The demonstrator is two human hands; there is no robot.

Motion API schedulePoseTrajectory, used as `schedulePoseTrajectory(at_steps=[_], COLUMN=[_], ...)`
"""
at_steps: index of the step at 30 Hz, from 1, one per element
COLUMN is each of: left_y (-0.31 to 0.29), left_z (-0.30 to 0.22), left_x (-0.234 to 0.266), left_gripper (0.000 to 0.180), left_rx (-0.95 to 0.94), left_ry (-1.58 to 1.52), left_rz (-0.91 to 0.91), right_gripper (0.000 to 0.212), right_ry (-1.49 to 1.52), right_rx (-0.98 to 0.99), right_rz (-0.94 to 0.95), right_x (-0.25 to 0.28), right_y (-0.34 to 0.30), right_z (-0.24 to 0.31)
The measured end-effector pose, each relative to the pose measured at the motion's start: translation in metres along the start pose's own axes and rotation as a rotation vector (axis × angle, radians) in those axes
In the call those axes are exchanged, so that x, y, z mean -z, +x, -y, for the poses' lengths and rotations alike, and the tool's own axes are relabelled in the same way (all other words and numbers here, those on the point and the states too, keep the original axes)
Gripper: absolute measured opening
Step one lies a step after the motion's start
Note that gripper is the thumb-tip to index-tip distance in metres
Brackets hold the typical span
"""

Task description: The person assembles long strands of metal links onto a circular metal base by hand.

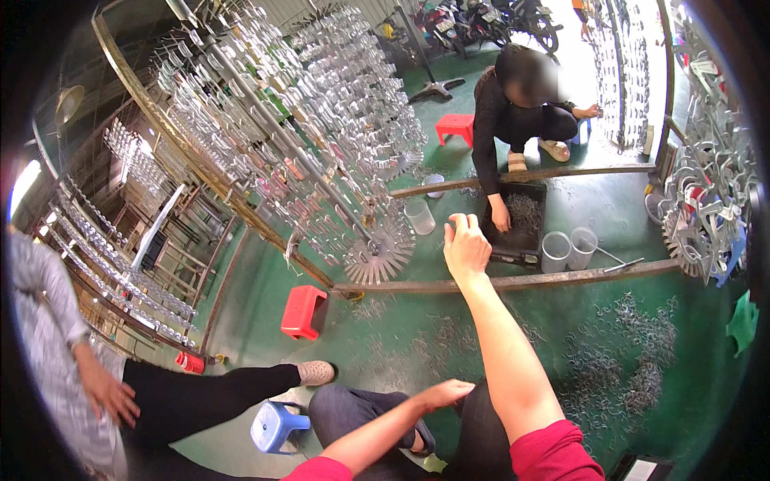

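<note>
My right hand (468, 247) reaches forward at the end of a stretched arm, beside the black crate (491, 255) of small metal hooks. Its fingers are loosely bent and apart, and nothing shows in them. Low over my knees, my left hand (446, 394) is closed, its fingers folded together; whatever they hold, if anything, is hidden. Across a metal bar (497, 284) a crouching person in black dips a hand (500, 215) into that crate. To the left of my right hand hangs a round rack (377, 260) loaded with rows of shiny metal pieces.
Loose metal hooks (597, 365) litter the green floor at right. Clear plastic cups (555, 252) stand by the crate. A red stool (303, 312) and a blue stool (277, 427) are left of me. Another person's hand (108, 391) is at far left. A loaded rack (706, 200) hangs at right.
</note>
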State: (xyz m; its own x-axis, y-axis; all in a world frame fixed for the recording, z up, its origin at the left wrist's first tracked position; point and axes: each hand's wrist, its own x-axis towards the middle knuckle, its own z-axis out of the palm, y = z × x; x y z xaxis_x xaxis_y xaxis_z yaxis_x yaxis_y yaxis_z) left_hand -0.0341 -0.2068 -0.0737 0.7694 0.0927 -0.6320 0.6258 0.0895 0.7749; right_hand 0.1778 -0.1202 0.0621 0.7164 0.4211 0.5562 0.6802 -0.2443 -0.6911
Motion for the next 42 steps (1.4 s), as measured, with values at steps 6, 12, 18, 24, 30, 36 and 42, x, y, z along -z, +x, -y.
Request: schedulePoseTrajectory(at_steps=[6, 12, 18, 24, 30, 36, 42], left_y=[-0.011, 0.024, 0.046, 0.052, 0.029, 0.010, -0.006], left_z=[-0.049, -0.065, -0.058, -0.050, -0.018, -0.013, -0.001], left_x=[0.097, 0.202, 0.245, 0.246, 0.262, 0.267, 0.285], left_gripper=[0.057, 0.085, 0.043, 0.017, 0.016, 0.016, 0.015], left_rx=[-0.364, -0.717, -0.716, -0.736, -0.751, -0.650, -0.551], left_ry=[-0.943, -1.363, -1.566, -1.611, -1.352, -1.199, -1.146], left_rz=[-0.689, -1.013, -1.006, -1.049, -0.947, -0.863, -0.830], right_gripper=[0.017, 0.014, 0.013, 0.012, 0.010, 0.009, 0.009], right_ry=[-0.089, -0.071, -0.077, -0.113, -0.110, -0.119, -0.124], right_rx=[-0.016, -0.066, -0.169, -0.162, -0.170, -0.164, -0.167], right_rz=[0.094, 0.209, 0.429, 0.498, 0.506, 0.499, 0.526], right_x=[-0.012, -0.019, -0.043, -0.058, -0.064, -0.067, -0.065], right_y=[-0.009, -0.012, -0.023, -0.028, -0.030, -0.031, -0.032], right_z=[-0.013, -0.009, -0.014, -0.021, -0.019, -0.020, -0.013])
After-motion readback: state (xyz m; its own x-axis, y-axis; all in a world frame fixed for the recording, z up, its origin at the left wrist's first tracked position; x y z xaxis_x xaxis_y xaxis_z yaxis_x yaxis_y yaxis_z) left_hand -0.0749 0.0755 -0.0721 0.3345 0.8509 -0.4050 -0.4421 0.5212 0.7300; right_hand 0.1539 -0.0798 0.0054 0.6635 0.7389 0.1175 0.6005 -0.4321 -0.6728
